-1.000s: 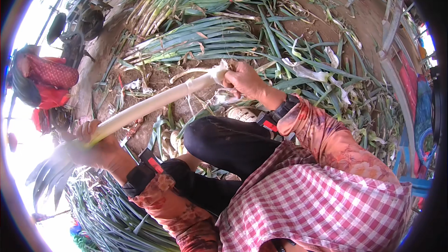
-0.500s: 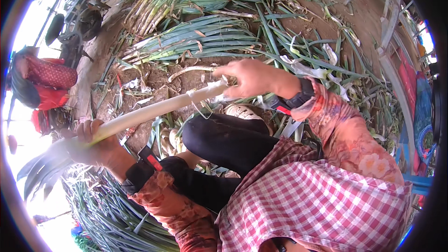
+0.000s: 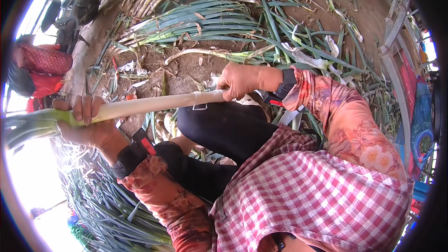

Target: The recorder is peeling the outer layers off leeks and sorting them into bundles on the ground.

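A long green onion (image 3: pixel 158 104) stretches across in front of my knees, its white stalk pale and smooth and its green leaves trailing off at the far left. My left hand (image 3: pixel 88 123) wraps round it where white turns to green. At the other end my right hand (image 3: pixel 243 82) has its fingers closed on the root end, which they hide. A thin loop of peeled skin hangs from the stalk just left of my right hand. Both sleeves are orange and flowered, with dark bands at the wrists.
Bundled green onions (image 3: pixel 196 21) lie on the soil beyond my hands. More onions (image 3: pixel 112 205) are piled at lower left. A single onion (image 3: pixel 210 54) and stripped leaves (image 3: pixel 308 58) litter the ground. Metal bars (image 3: pixel 396 79) stand at right, and a red bag (image 3: pixel 49 63) at far left.
The green onion has swung to a flatter angle, its left end rising and its right end dropping slightly. My right hand has closed more tightly and moved a little down. My left hand still grips.
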{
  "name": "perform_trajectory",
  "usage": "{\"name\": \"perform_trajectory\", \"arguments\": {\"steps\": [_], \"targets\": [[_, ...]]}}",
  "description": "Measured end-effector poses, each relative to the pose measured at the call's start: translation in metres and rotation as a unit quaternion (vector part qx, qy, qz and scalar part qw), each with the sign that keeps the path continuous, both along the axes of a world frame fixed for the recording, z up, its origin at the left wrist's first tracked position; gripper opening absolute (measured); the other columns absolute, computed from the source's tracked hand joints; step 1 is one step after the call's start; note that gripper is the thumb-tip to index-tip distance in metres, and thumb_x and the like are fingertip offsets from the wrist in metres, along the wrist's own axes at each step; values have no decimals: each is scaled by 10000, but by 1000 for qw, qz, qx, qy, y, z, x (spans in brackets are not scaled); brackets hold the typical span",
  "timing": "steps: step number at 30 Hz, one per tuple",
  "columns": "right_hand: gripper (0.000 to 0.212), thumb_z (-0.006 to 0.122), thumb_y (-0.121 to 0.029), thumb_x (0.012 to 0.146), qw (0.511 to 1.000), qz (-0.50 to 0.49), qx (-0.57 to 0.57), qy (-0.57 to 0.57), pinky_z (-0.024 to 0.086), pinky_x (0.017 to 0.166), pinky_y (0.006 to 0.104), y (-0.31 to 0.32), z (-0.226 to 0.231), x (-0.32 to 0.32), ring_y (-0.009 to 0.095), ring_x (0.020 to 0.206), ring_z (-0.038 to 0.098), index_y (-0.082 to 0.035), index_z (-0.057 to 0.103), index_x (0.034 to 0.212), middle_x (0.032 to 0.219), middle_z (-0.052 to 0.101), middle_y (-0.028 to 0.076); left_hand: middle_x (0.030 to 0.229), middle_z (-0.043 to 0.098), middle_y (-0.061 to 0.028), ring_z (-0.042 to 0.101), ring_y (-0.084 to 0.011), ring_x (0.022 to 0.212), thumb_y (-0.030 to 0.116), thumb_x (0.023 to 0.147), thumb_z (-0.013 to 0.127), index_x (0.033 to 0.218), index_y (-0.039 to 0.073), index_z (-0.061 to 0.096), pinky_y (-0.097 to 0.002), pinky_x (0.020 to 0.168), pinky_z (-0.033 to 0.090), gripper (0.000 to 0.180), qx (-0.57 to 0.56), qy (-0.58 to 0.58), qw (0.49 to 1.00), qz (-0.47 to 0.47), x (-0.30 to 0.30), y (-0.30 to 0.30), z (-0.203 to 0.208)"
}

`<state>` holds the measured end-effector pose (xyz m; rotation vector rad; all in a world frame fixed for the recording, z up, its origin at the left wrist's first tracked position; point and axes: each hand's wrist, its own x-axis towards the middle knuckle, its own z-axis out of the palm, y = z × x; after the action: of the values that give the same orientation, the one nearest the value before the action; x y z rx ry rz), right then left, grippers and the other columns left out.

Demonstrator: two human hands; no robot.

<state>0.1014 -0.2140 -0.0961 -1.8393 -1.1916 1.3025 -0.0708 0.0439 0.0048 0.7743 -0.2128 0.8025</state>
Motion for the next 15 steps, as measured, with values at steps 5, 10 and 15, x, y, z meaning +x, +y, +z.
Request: {"name": "perform_trajectory", "arguments": {"steps": [5,10,15], "targets": [[157,556,-92,646,999,-6,22,-25,454,429,240,-2,3,-6,137,448,560,30,586,740,548,556,84,505,364,48,330,-27,406,302,723,499,842,134,480,-172,405,279,207,30,-7,999,-29,2,2,-1],[117,563,-80,642,999,-43,21,5,451,410,244,-3,-4,-8,133,435,556,17,584,703,516,547,75,509,366,48,329,-23,400,307,729,494,845,133,493,-161,395,284,210,26,-17,999,-40,4,-4,1],[80,565,-75,638,993,-103,22,50,444,396,235,-4,-14,-12,123,422,547,4,569,650,499,539,66,514,375,53,336,-21,401,309,738,487,899,128,514,-150,391,304,244,32,-66,992,-107,8,-10,0]]}}
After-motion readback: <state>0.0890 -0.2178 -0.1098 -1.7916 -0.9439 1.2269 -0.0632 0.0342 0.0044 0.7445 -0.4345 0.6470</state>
